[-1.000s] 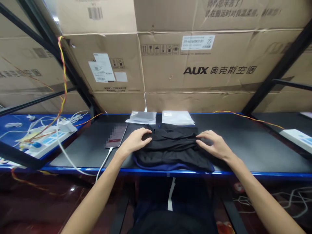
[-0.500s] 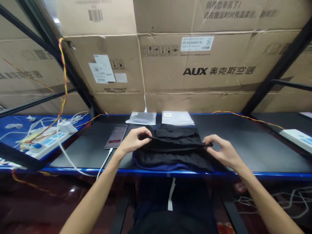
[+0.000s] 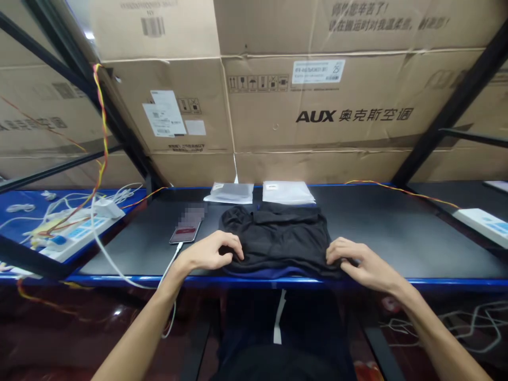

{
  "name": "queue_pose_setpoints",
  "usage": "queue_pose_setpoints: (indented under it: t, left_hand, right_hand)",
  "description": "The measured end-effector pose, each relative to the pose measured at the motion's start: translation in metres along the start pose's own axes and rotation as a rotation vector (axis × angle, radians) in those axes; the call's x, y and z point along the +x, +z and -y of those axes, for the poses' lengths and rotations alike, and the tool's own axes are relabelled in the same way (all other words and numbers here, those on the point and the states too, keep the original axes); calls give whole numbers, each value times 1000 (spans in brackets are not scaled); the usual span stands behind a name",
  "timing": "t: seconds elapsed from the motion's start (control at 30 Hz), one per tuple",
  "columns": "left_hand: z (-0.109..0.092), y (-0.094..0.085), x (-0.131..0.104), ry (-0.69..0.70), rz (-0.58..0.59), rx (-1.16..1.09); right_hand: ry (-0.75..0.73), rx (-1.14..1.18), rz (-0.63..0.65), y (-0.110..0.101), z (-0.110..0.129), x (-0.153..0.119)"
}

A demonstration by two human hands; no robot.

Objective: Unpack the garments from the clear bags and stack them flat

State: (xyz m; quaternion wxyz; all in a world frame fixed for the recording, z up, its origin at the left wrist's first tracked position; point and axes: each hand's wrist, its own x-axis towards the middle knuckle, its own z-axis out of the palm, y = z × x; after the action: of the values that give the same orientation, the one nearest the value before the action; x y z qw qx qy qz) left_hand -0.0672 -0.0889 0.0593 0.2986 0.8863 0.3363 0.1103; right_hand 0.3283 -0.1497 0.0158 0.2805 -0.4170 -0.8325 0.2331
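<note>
My left hand [image 3: 214, 251] and right hand [image 3: 363, 260] arch over opposite sides of the black cloth [image 3: 286, 239], fingers [image 3: 233, 242] bent, thumbs apart from them.

Head-worn view, facing forward, down over table [image 3: 397, 238].

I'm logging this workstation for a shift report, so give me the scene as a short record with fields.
Main item: black cloth, lying on the black tabletop, dark blue fabric showing along its near edge
Left hand: left hand at the cloth's left side, fingers curled; grip unclear
Right hand: right hand at its right side, fingers bent; grip unclear
Behind cloth: two plastic packets, side by side
Left of cloth: phone with white cable attached
Far right: white power strip
Backdrop: cardboard boxes, one marked AUX
</note>
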Motion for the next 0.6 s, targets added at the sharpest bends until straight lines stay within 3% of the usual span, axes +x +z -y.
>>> queue_pose_setpoints:
  t: [0.13, 0.27, 0.43, 0.6]
  left_hand:
    - [2, -5, 12, -94, -77, -30]
    - [8, -7, 35, -86, -253, 47]
    - [16, -2, 68, -32, -348, 233]
    - [22, 0, 89, -75, -303, 358]
  right_hand:
    - [101, 22, -21, -8, -7, 7]
    - [170, 19, -159, -15, -11, 23]
    - [107, -125, -289, -17, -25, 56]
    - [40, -245, -159, -13, -50, 81]
